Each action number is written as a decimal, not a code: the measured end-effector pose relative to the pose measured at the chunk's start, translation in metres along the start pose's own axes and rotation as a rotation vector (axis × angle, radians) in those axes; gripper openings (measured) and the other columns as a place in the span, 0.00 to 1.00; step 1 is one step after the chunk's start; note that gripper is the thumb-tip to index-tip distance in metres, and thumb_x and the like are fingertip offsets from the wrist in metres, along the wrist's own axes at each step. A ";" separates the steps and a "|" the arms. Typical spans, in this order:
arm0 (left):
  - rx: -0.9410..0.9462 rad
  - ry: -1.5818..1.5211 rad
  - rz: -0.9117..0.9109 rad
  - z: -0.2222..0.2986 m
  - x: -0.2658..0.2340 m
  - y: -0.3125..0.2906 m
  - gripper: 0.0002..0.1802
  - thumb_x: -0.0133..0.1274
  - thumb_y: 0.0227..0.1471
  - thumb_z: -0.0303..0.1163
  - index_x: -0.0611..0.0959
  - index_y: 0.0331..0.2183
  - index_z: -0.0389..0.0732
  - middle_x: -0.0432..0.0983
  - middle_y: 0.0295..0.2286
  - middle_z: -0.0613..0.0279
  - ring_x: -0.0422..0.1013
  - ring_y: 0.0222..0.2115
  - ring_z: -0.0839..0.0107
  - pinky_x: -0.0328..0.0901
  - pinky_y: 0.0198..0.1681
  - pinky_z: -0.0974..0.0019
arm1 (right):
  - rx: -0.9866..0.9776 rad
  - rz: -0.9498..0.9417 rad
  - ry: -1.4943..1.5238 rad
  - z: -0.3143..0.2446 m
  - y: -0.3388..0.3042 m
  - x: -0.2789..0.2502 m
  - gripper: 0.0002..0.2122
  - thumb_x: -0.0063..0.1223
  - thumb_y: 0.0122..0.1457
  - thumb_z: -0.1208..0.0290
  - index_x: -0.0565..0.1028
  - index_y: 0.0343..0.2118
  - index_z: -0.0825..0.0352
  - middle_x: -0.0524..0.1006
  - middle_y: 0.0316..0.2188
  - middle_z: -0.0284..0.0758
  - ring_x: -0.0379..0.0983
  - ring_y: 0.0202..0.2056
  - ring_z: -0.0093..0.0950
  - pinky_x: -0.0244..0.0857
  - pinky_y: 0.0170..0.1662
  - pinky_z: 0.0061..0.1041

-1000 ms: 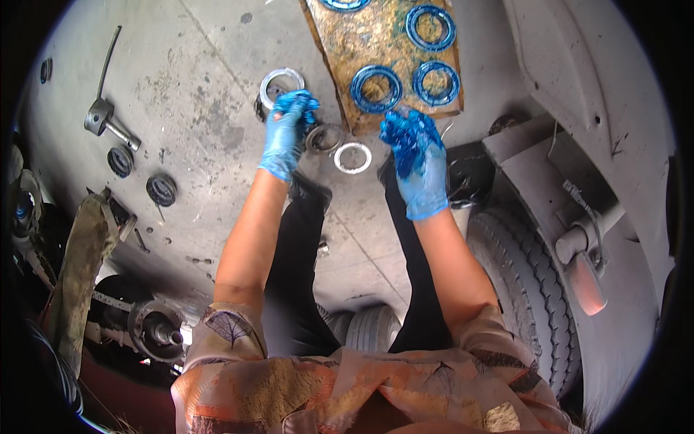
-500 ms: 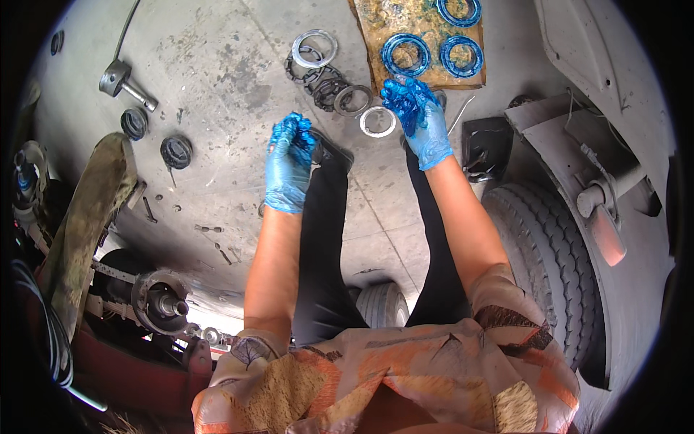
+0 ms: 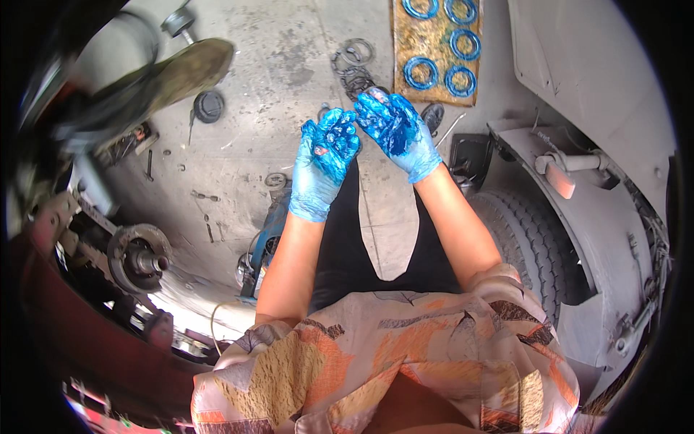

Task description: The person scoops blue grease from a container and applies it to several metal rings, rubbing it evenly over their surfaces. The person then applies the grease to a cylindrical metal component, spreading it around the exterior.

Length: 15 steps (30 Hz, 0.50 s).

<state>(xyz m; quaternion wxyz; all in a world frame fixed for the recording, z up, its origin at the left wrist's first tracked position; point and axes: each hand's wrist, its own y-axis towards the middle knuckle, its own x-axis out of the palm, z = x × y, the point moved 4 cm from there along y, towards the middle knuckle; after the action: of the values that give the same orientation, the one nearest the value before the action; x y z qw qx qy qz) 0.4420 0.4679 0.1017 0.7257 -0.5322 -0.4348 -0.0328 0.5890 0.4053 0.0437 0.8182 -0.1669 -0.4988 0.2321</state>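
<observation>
Thin blue gloves smeared with darker blue grease cover both my hands, held close together in front of my legs. My left hand (image 3: 323, 158) is turned partly palm up, its fingers loosely bent and nothing visible in it. Just to its right, my right hand (image 3: 394, 134) has its fingers apart, with a thick smear of grease across the palm. Skin shows through the gloves in places. Beyond the hands lie dark bearing rings (image 3: 354, 78) and a paler ring (image 3: 358, 50) on the floor. Blue-greased bearings (image 3: 421, 73) rest on a stained cardboard sheet (image 3: 434, 92) farther off.
A large tire (image 3: 531, 246) under a pale vehicle panel (image 3: 593, 79) stands at my right. On the left are a wheel hub (image 3: 141, 259), a piston (image 3: 177, 23) and a dark round part (image 3: 209, 106). A blue machine (image 3: 271, 235) sits beside my left forearm.
My hands have come together from being apart, the right one moving left. The view has shifted, showing more bearings on the cardboard and a blue machine by my left arm.
</observation>
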 end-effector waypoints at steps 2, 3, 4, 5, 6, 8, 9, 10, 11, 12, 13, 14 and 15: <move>0.030 -0.001 0.008 0.016 0.014 -0.038 0.28 0.41 0.64 0.50 0.73 0.54 0.38 0.72 0.51 0.51 0.72 0.47 0.62 0.68 0.51 0.57 | 0.211 0.123 0.825 0.025 -0.011 0.023 0.22 0.34 0.68 0.62 0.60 0.62 0.67 0.62 0.63 0.40 0.56 0.64 0.34 0.50 0.66 0.37; 0.055 -0.009 -0.009 0.025 0.015 -0.056 0.29 0.40 0.64 0.50 0.71 0.56 0.38 0.70 0.53 0.50 0.70 0.49 0.62 0.67 0.53 0.55 | 0.061 0.081 0.163 0.040 -0.018 0.037 0.23 0.34 0.69 0.61 0.59 0.62 0.69 0.62 0.62 0.42 0.57 0.64 0.35 0.50 0.66 0.38; 0.064 -0.038 0.001 0.032 0.018 -0.076 0.29 0.40 0.64 0.50 0.71 0.55 0.38 0.70 0.53 0.50 0.70 0.50 0.62 0.67 0.53 0.55 | -0.068 0.141 -0.509 0.052 -0.023 0.051 0.24 0.33 0.69 0.60 0.59 0.62 0.70 0.62 0.62 0.43 0.57 0.64 0.37 0.50 0.66 0.39; 0.073 -0.070 0.012 0.039 0.021 -0.098 0.29 0.40 0.64 0.50 0.71 0.55 0.38 0.70 0.53 0.50 0.70 0.50 0.61 0.67 0.53 0.55 | -0.075 0.171 -0.557 0.068 -0.033 0.058 0.23 0.34 0.69 0.60 0.60 0.61 0.71 0.64 0.60 0.45 0.60 0.62 0.39 0.54 0.64 0.39; 0.092 -0.104 0.016 0.048 0.025 -0.116 0.29 0.40 0.64 0.50 0.72 0.55 0.37 0.70 0.52 0.51 0.70 0.50 0.61 0.66 0.53 0.55 | -0.077 0.191 -0.612 0.077 -0.038 0.068 0.23 0.35 0.69 0.61 0.61 0.60 0.72 0.66 0.58 0.47 0.63 0.60 0.41 0.57 0.62 0.40; 0.180 -0.136 -0.108 0.065 0.014 -0.157 0.28 0.42 0.63 0.47 0.72 0.55 0.35 0.70 0.53 0.48 0.69 0.51 0.58 0.64 0.56 0.53 | -0.017 0.203 -0.758 0.093 -0.045 0.082 0.22 0.37 0.68 0.61 0.64 0.58 0.72 0.69 0.56 0.47 0.66 0.57 0.41 0.60 0.61 0.40; 0.248 -0.128 -0.097 0.070 0.006 -0.183 0.28 0.43 0.63 0.47 0.72 0.54 0.35 0.70 0.53 0.48 0.69 0.51 0.58 0.65 0.55 0.53 | 0.010 0.207 -0.802 0.102 -0.051 0.091 0.22 0.37 0.68 0.61 0.64 0.58 0.72 0.68 0.56 0.47 0.66 0.57 0.42 0.60 0.61 0.40; 0.306 -0.116 -0.085 0.076 -0.001 -0.208 0.28 0.43 0.63 0.47 0.72 0.54 0.35 0.70 0.52 0.48 0.70 0.50 0.59 0.66 0.55 0.54 | 0.027 0.213 -0.841 0.113 -0.055 0.099 0.22 0.37 0.68 0.61 0.65 0.58 0.72 0.68 0.57 0.48 0.66 0.57 0.42 0.60 0.61 0.40; 0.365 -0.136 -0.036 0.079 -0.010 -0.234 0.27 0.43 0.63 0.47 0.74 0.53 0.36 0.72 0.51 0.49 0.72 0.47 0.60 0.67 0.52 0.56 | 0.060 0.278 -0.861 0.125 -0.059 0.110 0.22 0.37 0.68 0.62 0.65 0.57 0.73 0.67 0.57 0.48 0.66 0.57 0.42 0.60 0.61 0.41; 0.422 -0.165 0.055 0.081 -0.020 -0.261 0.26 0.42 0.64 0.47 0.75 0.52 0.36 0.73 0.50 0.50 0.73 0.46 0.60 0.68 0.51 0.57 | 0.100 0.297 -0.892 0.132 -0.060 0.114 0.22 0.37 0.68 0.62 0.64 0.58 0.73 0.67 0.58 0.48 0.66 0.57 0.43 0.59 0.61 0.41; 0.492 -0.148 0.075 0.082 -0.028 -0.286 0.26 0.42 0.64 0.47 0.75 0.52 0.36 0.73 0.49 0.50 0.73 0.45 0.61 0.68 0.51 0.58 | 0.122 0.292 -0.918 0.143 -0.062 0.124 0.22 0.37 0.68 0.62 0.63 0.58 0.73 0.67 0.58 0.48 0.65 0.58 0.43 0.59 0.61 0.41; 0.558 -0.136 0.105 0.079 -0.037 -0.312 0.25 0.43 0.64 0.47 0.75 0.51 0.36 0.74 0.49 0.51 0.73 0.45 0.62 0.68 0.50 0.59 | 0.149 0.295 -0.944 0.155 -0.066 0.132 0.23 0.37 0.68 0.61 0.63 0.59 0.73 0.67 0.58 0.48 0.65 0.58 0.43 0.58 0.62 0.41; 0.608 -0.119 0.155 0.077 -0.041 -0.336 0.22 0.42 0.64 0.44 0.77 0.48 0.36 0.76 0.45 0.52 0.74 0.43 0.64 0.69 0.48 0.61 | 0.209 0.247 -0.954 0.164 -0.072 0.137 0.23 0.37 0.68 0.61 0.62 0.59 0.73 0.66 0.59 0.49 0.64 0.59 0.43 0.58 0.62 0.41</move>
<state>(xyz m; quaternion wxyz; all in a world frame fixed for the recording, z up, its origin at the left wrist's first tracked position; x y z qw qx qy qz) 0.1992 0.3672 0.3290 0.8252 -0.3235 -0.4244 0.1851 0.5122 0.4269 0.2541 0.4777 -0.0171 -0.7679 0.4264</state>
